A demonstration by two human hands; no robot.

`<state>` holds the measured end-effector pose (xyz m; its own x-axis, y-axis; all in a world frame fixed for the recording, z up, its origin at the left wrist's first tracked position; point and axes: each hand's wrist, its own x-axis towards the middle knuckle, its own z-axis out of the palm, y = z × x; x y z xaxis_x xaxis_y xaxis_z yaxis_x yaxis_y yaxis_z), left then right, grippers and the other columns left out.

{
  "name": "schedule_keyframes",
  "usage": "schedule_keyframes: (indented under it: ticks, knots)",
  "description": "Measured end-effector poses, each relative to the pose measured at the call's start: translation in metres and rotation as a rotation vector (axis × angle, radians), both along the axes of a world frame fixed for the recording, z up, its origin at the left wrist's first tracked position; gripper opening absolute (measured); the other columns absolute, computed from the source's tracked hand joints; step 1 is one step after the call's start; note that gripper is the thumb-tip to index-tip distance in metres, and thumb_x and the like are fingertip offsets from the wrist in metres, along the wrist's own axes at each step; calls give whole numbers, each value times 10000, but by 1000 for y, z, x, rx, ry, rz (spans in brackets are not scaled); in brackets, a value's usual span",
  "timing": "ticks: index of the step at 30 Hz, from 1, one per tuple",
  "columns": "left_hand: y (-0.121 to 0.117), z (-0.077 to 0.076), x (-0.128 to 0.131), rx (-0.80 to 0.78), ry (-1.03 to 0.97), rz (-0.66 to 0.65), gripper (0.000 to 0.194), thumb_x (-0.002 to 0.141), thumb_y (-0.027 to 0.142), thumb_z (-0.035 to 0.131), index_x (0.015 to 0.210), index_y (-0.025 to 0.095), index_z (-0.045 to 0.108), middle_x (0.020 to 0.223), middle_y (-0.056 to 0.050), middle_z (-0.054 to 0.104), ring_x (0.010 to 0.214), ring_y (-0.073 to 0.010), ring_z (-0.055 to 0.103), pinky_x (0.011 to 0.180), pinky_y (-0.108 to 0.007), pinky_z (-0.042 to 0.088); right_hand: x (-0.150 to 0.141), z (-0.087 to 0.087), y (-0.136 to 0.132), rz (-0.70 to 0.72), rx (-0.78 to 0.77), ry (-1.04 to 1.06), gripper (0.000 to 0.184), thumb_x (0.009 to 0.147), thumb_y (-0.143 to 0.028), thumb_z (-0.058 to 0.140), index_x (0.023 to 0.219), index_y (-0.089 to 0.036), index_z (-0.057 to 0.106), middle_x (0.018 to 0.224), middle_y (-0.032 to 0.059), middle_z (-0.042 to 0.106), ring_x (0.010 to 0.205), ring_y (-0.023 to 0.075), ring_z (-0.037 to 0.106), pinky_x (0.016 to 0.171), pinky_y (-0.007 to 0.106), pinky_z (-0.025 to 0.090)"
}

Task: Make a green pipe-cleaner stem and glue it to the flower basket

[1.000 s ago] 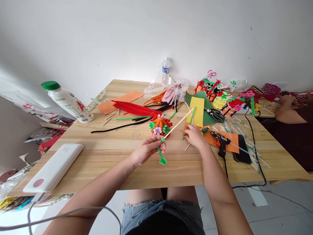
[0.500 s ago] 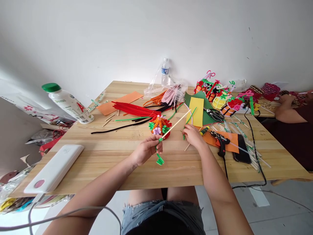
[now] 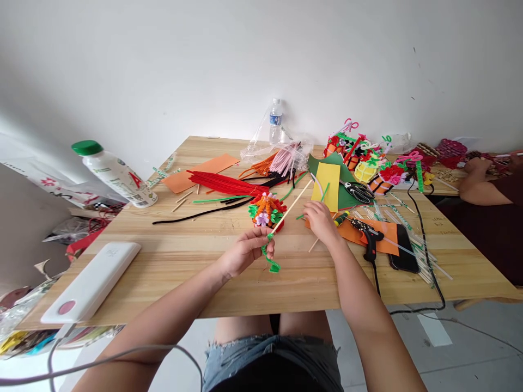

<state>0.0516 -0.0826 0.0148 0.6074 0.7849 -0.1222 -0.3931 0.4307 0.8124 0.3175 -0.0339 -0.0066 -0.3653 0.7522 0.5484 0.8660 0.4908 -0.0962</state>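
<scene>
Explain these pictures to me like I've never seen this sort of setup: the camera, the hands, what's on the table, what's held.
There is no machine here: a person works with two bare hands. The view comes from a camera worn on that person's head, looking forward and down. The left hand holds a thin wooden stick with a fuzzy green strip at its near end. The right hand pinches another green strip. On the wooden table lie a flowered ornament, a red bundle of strips, a yellow sheet, scissors, a glue gun and a phone. At far right, another person's arm shows.
</scene>
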Motion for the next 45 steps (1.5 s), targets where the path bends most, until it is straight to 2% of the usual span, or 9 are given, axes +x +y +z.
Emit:
schedule_keyframes:
  ticks: [6, 8, 13, 17, 27, 31, 36, 42, 45]
  knots:
    - [0, 0, 1, 30, 2, 50, 338, 699, 304, 760, 938, 144, 583, 649, 3, 622, 562, -118, 565, 608, -264, 443, -15, 39, -41, 113, 752, 289, 219, 902, -103, 491, 1061, -230, 572, 915, 79, 666, 945, 233, 640, 786, 434, 543]
    - [-1, 0, 1, 71, 21, 95, 350, 705, 333, 766, 941, 148, 586, 655, 9, 614, 585, -112, 557, 618, -255, 437, -31, 50, -59, 152, 827, 315, 254, 864, -98, 559, 1080, -232, 570, 808, 54, 649, 775, 207, 641, 661, 367, 533]
    - [-5, 0, 1, 264, 69, 218, 358, 762, 409, 739, 977, 154, 609, 715, 2, 603, 672, -113, 530, 659, -252, 439, -79, 52, -80, 306, 44, 445, 96, 898, -161, 561, 927, -200, 643, 705, 25, 670, 583, 125, 591, 545, 242, 478]
    - [-9, 5, 1, 329, 94, 217, 330, 780, 404, 729, 961, 158, 604, 735, -2, 591, 688, -117, 518, 654, -256, 438, -94, 47, -81, 231, -193, 614, 114, 891, -222, 551, 814, -188, 628, 667, 10, 654, 547, 105, 560, 510, 215, 443]
    - [-15, 8, 3, 369, 131, 186, 312, 809, 405, 700, 968, 155, 603, 769, -9, 573, 718, -121, 520, 681, -260, 455, -95, 43, -82, 181, -304, 685, 111, 887, -238, 530, 806, -188, 586, 568, -37, 562, 455, 77, 458, 447, 202, 358]
    - [-12, 2, 2, 374, 231, 232, 301, 796, 405, 705, 973, 171, 637, 855, -24, 613, 705, -116, 523, 653, -246, 462, -88, 43, -81, 168, -27, 389, 118, 904, -204, 526, 873, -201, 640, 688, 23, 634, 588, 129, 530, 576, 261, 411]
    - [-2, 1, -5, 639, 419, 276, 175, 788, 299, 711, 904, 173, 745, 940, -80, 659, 886, -193, 583, 810, -300, 467, -66, 58, -82, 107, 237, 103, 198, 935, -166, 510, 936, -261, 683, 755, 53, 639, 715, 186, 510, 665, 336, 364]
    - [0, 8, -10, 638, 420, 16, 160, 794, 265, 692, 918, 183, 749, 873, -76, 714, 816, -196, 622, 793, -304, 472, -57, 67, -75, 379, -93, 91, 254, 953, -131, 472, 869, -242, 684, 814, 23, 699, 823, 187, 530, 776, 353, 412]
    - [-1, 8, -10, 668, 406, 12, 158, 790, 254, 695, 920, 176, 738, 882, -76, 713, 815, -190, 621, 788, -292, 474, -62, 59, -73, 420, -232, 212, 202, 940, -139, 498, 882, -204, 680, 814, 45, 691, 822, 187, 555, 773, 345, 453]
